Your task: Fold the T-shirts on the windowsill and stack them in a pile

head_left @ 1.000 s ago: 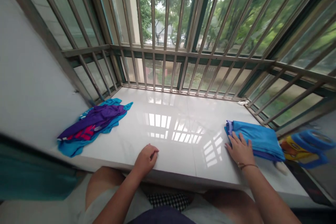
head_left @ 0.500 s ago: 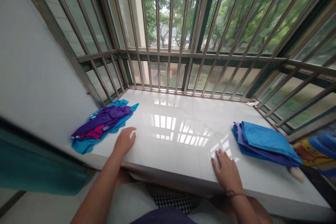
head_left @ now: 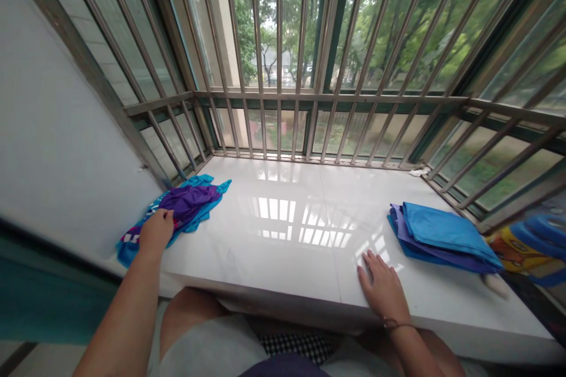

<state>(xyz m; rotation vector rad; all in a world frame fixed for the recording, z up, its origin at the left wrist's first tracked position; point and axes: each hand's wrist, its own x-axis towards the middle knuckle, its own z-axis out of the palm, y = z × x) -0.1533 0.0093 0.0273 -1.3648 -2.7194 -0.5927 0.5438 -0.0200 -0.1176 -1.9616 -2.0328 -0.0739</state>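
A crumpled pile of clothes (head_left: 190, 203), purple over teal with a red patch, lies at the left end of the white sill (head_left: 283, 241). My left hand (head_left: 155, 231) rests on the near part of that pile, fingers curled down into the cloth. At the right end sits a folded stack of clothes (head_left: 442, 234), bright blue on top of purple. My right hand (head_left: 384, 287) lies flat on the sill near its front edge, fingers stretched out, a short way left of the folded stack and not touching it. A thin band circles that wrist.
Metal window bars (head_left: 283, 70) fence the sill at the back and both sides, with a white wall (head_left: 53, 147) to the left. A yellow and blue printed item (head_left: 526, 247) lies beyond the sill's right end. My knees are under the front edge.
My left hand moved left from the sill's front edge onto the crumpled pile. My right hand left the folded stack and settled flat on the sill.
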